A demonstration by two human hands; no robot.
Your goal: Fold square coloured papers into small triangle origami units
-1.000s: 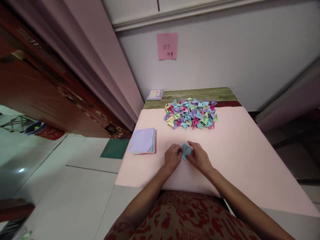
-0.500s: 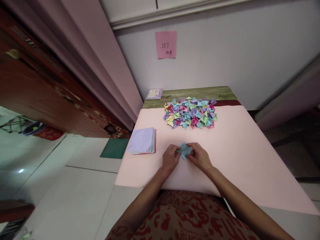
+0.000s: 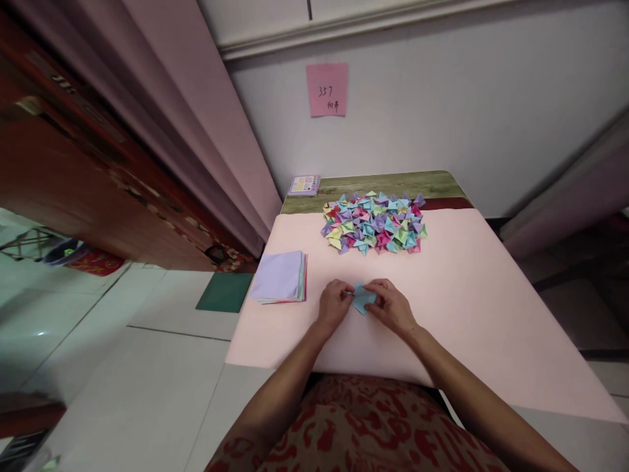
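My left hand (image 3: 334,305) and my right hand (image 3: 392,307) meet over a small light blue folded paper (image 3: 362,300) on the pink table cover (image 3: 462,301). Fingertips of both hands pinch its edges, and the paper lies flat between them. A stack of coloured square sheets (image 3: 281,277), lilac on top, sits just left of my left hand. Farther back lies a heap of several folded paper pieces (image 3: 374,223) in blue, purple, pink, green and yellow.
A small colourful booklet (image 3: 304,185) lies at the table's far left corner on the bare wood strip (image 3: 393,183). A pink note (image 3: 327,90) hangs on the wall. A curtain and dark wooden furniture stand to the left, above a tiled floor and a green mat (image 3: 225,292).
The blue paper was lifted and turned slightly between my fingers half a second ago; now it lies flatter, with both hands closer together on it.
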